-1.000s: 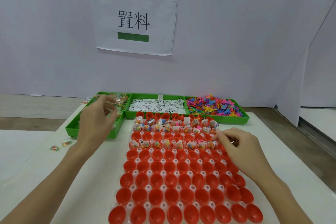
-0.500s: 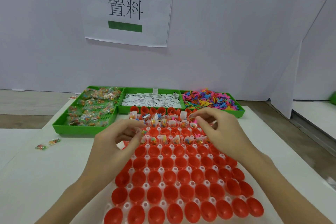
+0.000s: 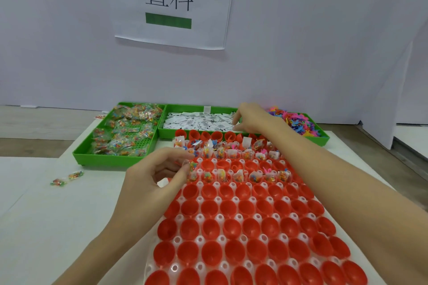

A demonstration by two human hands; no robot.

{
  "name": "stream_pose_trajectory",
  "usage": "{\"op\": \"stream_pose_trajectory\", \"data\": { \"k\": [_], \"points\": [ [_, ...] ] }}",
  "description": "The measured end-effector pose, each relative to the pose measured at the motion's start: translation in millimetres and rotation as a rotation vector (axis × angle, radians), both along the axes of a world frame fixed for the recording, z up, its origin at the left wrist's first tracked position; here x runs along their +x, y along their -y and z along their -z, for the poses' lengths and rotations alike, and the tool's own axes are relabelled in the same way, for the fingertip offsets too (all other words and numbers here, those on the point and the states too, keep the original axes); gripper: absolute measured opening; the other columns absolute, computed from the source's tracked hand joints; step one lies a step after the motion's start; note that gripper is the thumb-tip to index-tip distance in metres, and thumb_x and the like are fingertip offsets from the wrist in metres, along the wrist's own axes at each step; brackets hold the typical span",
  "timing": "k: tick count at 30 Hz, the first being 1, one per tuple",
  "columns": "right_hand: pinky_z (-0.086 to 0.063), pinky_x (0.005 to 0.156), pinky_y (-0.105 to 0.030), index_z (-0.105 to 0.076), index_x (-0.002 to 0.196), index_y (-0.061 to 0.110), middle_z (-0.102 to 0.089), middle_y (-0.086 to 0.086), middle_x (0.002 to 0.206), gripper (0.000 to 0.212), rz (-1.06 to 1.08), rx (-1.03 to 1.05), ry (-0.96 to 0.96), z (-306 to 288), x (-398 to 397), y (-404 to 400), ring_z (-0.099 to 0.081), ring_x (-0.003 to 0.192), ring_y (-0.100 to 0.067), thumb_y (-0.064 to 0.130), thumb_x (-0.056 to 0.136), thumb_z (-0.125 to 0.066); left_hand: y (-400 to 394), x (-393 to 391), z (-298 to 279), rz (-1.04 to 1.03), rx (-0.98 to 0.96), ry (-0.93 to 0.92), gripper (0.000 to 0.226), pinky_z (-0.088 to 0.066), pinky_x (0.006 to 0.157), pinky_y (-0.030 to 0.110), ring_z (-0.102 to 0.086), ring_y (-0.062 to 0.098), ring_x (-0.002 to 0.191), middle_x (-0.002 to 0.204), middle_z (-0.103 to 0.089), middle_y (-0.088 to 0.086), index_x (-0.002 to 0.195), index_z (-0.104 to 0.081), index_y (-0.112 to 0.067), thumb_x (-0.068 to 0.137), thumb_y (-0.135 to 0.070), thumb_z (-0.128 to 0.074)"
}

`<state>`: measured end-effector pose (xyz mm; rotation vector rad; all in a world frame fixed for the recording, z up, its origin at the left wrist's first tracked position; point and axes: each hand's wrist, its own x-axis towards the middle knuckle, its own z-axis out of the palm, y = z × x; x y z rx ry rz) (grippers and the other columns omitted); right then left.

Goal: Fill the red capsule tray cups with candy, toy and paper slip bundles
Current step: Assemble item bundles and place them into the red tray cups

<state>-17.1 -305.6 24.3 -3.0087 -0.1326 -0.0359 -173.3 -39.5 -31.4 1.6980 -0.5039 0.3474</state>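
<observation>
The red capsule tray (image 3: 221,239) lies in front of me, a white sheet of red cups. Two far rows and one middle row hold bundles (image 3: 240,177) of candy, toy and slip; the row between them holds little, and the near rows are bare. My left hand (image 3: 155,178) hovers at the tray's left edge, thumb and forefinger pinched on a small candy packet (image 3: 192,165). My right hand (image 3: 253,118) reaches across the tray into the paper slip tray (image 3: 162,132). Its fingertips rest on the white slips (image 3: 201,121), thumb and fingers slightly apart.
A green tray of candy packets (image 3: 80,154) stands at the back left. Another green tray (image 3: 323,140), with coloured plastic toys, is at the back right, partly behind my right forearm. Two loose candy packets (image 3: 67,178) lie on the white table to the left. A paper sign hangs on the wall.
My left hand came from the candy tray to the capsule tray's left edge with a packet. My right hand left the filled rows and reached back to the paper slips.
</observation>
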Motion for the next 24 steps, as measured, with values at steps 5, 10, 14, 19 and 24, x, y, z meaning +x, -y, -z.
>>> {"op": "stream_pose_trajectory", "data": {
  "k": [5, 10, 14, 19, 24],
  "points": [
    [-0.049, 0.103, -0.038, -0.077, 0.113, 0.012, -0.069, -0.006, 0.131, 0.026, 0.005, -0.015, -0.017, 10, 14, 3, -0.064, 0.119, -0.026, 0.024, 0.089, -0.078, 0, 0, -1, 0.007, -0.012, -0.008, 0.031, -0.057, 0.074, 0.023, -0.072, 0.02, 0.079, 0.087, -0.074, 0.001, 0.097, -0.076, -0.029, 0.089, 0.001, -0.072],
    [-0.052, 0.081, -0.032, -0.08, 0.09, 0.009, -0.076, -0.007, 0.103, 0.007, 0.015, 0.049, 0.044, 14, 13, 7, -0.07, 0.095, -0.022, 0.012, 0.084, -0.082, 0, 0, -2, -0.002, -0.009, -0.011, 0.03, -0.057, 0.074, 0.024, -0.072, 0.02, 0.08, 0.088, -0.075, 0.001, 0.098, -0.077, -0.029, 0.09, -0.001, -0.072],
    [-0.056, 0.077, -0.035, -0.077, 0.088, 0.002, -0.077, -0.01, 0.092, 0.007, -0.006, 0.02, 0.059, 12, 11, 9, -0.069, 0.084, -0.022, 0.002, 0.089, -0.07, -1, 0, -2, -0.018, -0.004, -0.007, 0.029, -0.057, 0.074, 0.023, -0.072, 0.018, 0.08, 0.089, -0.075, 0.0, 0.098, -0.077, -0.028, 0.09, -0.001, -0.073],
    [-0.052, 0.082, -0.036, -0.068, 0.101, 0.005, -0.071, -0.007, 0.098, 0.01, -0.029, 0.148, 0.216, 6, -1, 14, -0.061, 0.088, -0.021, 0.011, 0.099, -0.061, 0, -1, -6, -0.023, -0.028, -0.026, 0.03, -0.058, 0.073, 0.023, -0.073, 0.019, 0.079, 0.09, -0.076, 0.0, 0.097, -0.077, -0.029, 0.089, 0.0, -0.072],
    [-0.056, 0.077, -0.027, -0.07, 0.1, 0.012, -0.069, -0.003, 0.089, 0.005, 0.017, 0.409, 0.297, 6, -21, 22, -0.064, 0.077, -0.012, 0.011, 0.097, -0.066, 0, -4, -10, -0.025, -0.046, -0.042, 0.032, -0.058, 0.073, 0.024, -0.074, 0.017, 0.077, 0.09, -0.076, 0.001, 0.096, -0.078, -0.028, 0.089, 0.003, -0.072]
  ]
}}
